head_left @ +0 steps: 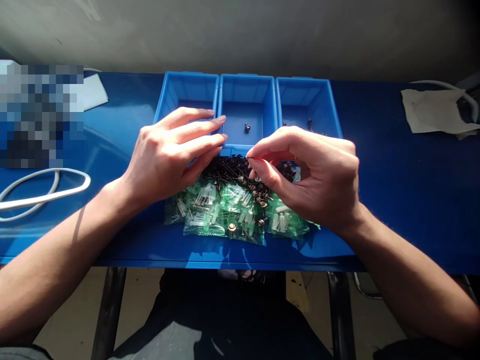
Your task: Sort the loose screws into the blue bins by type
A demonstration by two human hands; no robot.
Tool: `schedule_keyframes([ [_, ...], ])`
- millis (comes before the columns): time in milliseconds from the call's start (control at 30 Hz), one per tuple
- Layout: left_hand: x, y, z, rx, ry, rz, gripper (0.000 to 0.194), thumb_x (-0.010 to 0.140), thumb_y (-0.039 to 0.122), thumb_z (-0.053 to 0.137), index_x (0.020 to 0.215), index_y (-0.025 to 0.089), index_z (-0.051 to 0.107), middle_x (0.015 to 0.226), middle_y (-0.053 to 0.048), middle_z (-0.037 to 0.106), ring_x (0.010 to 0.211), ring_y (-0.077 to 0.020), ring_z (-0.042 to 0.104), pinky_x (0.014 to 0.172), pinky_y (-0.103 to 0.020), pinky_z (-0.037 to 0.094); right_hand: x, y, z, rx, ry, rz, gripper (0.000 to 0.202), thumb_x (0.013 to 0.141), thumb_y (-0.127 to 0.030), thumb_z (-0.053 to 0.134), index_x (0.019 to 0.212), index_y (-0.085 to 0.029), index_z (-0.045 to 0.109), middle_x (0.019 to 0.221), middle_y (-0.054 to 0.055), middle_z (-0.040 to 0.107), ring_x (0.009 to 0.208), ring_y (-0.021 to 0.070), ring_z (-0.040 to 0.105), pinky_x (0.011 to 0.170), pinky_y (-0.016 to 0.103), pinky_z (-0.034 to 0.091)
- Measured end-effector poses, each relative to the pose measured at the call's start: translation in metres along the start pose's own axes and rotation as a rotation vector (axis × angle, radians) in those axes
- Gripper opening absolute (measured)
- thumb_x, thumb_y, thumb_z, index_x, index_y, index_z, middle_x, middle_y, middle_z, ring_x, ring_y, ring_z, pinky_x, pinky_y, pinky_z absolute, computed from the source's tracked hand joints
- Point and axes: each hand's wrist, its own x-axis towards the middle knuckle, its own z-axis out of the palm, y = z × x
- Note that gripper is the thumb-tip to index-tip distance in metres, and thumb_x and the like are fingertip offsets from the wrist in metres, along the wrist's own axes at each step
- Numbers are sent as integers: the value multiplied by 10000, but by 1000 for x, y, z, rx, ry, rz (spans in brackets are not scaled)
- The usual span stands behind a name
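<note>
My left hand (165, 150) is open, its fingers stretched out over the front of the left blue bin (191, 90) and the left side of the pile. My right hand (311, 175) is closed in a pinch above the pile, thumb against forefinger. A dark sliver shows at those fingertips, too small to name. Beneath both hands lies a heap of black screws (228, 170) mixed with shorter metal screws (260, 195). In front of it are several clear-green plastic packets (204, 215) with white plugs and screws inside. One small dark screw (247, 127) sits in the middle blue bin (247, 90).
The right blue bin (303, 95) holds a few dark screws (309, 123), partly hidden by my right hand. A white cable (71, 187) loops across the blue table (393, 200) at left. Paper (431, 112) lies at the far right, and a wall (240, 35) stands behind.
</note>
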Motion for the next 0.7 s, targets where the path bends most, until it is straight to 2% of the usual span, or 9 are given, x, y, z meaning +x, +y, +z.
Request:
schedule_keyframes([
  [167, -1, -1, 4, -21, 30, -7, 270, 1172, 270, 632, 1402, 315, 767, 1539, -1, 758, 1461, -298, 732, 1114, -547, 730, -1, 7, 1, -63, 18, -8, 54, 1100, -194, 748, 1069, -221, 783, 930, -2, 799, 703, 129, 690, 656, 328, 622],
  [300, -2, -5, 8, -35, 71, 20, 283, 1147, 257, 687, 1413, 303, 774, 1526, 11, 766, 1441, -291, 746, 1126, -521, 722, 0, 10, -4, -80, 52, 8, 129, 1062, -181, 812, 954, -238, 772, 907, -4, 805, 775, 157, 745, 702, 353, 629],
  [433, -2, -5, 7, -91, 70, -17, 256, 1146, 247, 707, 1372, 330, 795, 1514, 24, 770, 1439, -297, 750, 1136, -533, 717, 2, 15, -11, -73, -22, 23, 149, 1038, -200, 848, 909, -243, 788, 881, -9, 815, 742, 164, 744, 670, 370, 603],
  [533, 0, -2, 5, -67, 49, -27, 239, 1163, 228, 683, 1349, 336, 789, 1507, -2, 775, 1437, -303, 753, 1109, -542, 726, 4, 18, -16, -68, -89, -11, 152, 1038, -199, 853, 904, -223, 787, 865, -8, 818, 720, 151, 730, 658, 368, 597],
  [700, 1, 1, 5, -29, 81, 33, 224, 1143, 178, 703, 1328, 289, 765, 1461, -68, 799, 1377, -313, 785, 1046, -528, 746, 6, 14, -17, -72, -85, 34, 161, 1013, -193, 885, 912, -235, 768, 853, -15, 775, 718, 152, 711, 683, 369, 622],
])
